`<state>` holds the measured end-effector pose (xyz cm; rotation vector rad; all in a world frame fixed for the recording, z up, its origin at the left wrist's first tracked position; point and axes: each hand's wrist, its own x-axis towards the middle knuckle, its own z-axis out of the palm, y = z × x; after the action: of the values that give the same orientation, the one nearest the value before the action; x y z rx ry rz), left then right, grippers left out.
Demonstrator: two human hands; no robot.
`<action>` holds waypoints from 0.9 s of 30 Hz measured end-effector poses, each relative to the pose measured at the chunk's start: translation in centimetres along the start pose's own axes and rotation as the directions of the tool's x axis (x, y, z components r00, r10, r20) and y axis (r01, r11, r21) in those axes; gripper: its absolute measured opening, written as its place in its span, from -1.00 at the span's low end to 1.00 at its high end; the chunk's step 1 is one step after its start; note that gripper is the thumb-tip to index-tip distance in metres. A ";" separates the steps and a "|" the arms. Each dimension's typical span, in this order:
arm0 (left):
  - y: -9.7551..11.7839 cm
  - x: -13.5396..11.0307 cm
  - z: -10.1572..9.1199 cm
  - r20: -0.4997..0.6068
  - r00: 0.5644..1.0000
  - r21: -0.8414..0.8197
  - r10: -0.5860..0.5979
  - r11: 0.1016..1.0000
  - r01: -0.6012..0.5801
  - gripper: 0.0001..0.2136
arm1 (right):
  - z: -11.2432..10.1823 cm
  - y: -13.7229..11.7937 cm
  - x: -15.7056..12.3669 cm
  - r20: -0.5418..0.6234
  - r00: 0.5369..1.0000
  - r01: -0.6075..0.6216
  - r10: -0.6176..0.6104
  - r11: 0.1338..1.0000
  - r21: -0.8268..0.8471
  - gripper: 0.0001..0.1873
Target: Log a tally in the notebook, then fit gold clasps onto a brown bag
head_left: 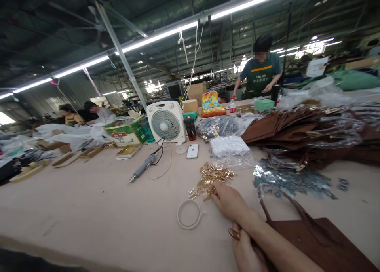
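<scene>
My right hand (230, 200) reaches into a loose pile of small gold metal fittings (212, 179), with its fingers pinched together at the pile's near edge. The fingertips are partly hidden. Below the right forearm, my left hand (246, 250) is closed around a shiny gold oval metal piece (234, 234), which sticks out beside the thumb. A brown handbag (320, 236) with an upright handle lies under and to the right of my arms. To the left of the right hand is a roll of white tape (189, 214), flat on the table.
Flat grey metal plates (291, 179) are spread at the right, before stacked brown bags (297, 133). A corded electric screwdriver (142, 169), a phone (192, 151), a white fan (166, 122) and a wrapped white packet (230, 146) stand or lie farther back. A co-worker (261, 72) stands across the table.
</scene>
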<state>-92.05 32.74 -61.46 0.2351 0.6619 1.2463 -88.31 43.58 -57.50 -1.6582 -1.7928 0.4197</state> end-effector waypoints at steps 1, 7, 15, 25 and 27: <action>0.0 -0.1 0.1 0.001 1.000 0.015 0.001 1.000 -0.001 -0.73 | -0.1 0.2 -0.1 -0.012 1.000 0.000 0.000 1.000 0.027 -0.84; 0.4 -0.9 1.0 0.048 0.999 0.065 -0.009 0.998 0.006 -0.66 | -1.0 1.2 0.0 -0.134 0.990 0.071 -0.037 0.963 0.262 -0.75; -0.3 -1.5 1.6 0.069 0.998 0.171 -0.006 0.985 -0.006 -0.65 | -3.7 1.2 -1.1 -0.340 0.940 0.165 0.003 0.870 0.465 -0.84; -1.4 -2.4 3.7 0.055 0.993 0.254 -0.101 0.964 0.084 -0.71 | -10.8 6.1 -10.1 -0.472 0.807 0.176 0.356 0.616 0.767 -0.69; -1.3 -2.8 4.1 0.042 0.995 0.274 -0.090 0.959 0.075 -0.71 | -12.7 7.9 -13.2 -0.515 0.755 0.173 0.407 0.634 0.754 -0.68</action>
<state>-89.07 30.49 -57.96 0.4632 0.7881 1.0635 -74.24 29.50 -56.30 -1.0754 -0.7575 0.4961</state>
